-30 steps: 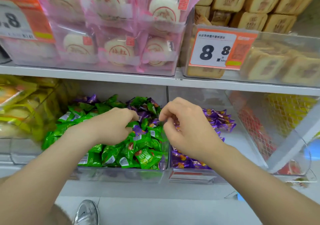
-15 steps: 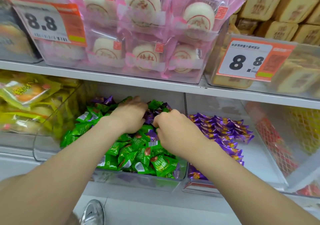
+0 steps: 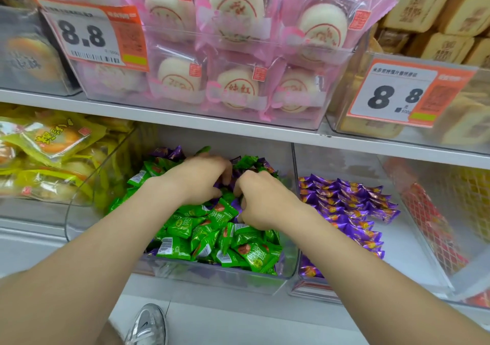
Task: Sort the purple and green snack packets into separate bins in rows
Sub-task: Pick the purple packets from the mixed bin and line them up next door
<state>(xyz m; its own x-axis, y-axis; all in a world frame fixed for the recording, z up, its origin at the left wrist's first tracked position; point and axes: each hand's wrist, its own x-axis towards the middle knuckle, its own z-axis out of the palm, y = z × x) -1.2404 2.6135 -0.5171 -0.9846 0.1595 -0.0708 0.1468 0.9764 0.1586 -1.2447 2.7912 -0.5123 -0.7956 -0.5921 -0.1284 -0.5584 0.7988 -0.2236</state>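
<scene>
A clear bin [image 3: 217, 278] on the lower shelf holds a heap of green snack packets [image 3: 209, 228] with a few purple ones mixed in at the back. To its right a second clear bin [image 3: 413, 270] holds purple snack packets [image 3: 350, 206] laid in rows. Both my hands are down in the green heap near its far end. My left hand [image 3: 198, 180] has its fingers curled into purple packets there. My right hand [image 3: 262, 201] is curled just beside it, fingertips buried among green and purple wrappers. What each hand holds is hidden.
Left of the green bin stands a bin of yellow packets [image 3: 53, 159]. A red-netted bin [image 3: 434, 225] sits at the right. The shelf above [image 3: 185, 122] carries pink-wrapped cakes [image 3: 233, 53], brown pastries and two 8.8 price tags. A grey shoe [image 3: 148, 326] shows on the floor.
Both hands have moved further back into the green bin and lower into the heap. The camera has shifted closer and to the left.
</scene>
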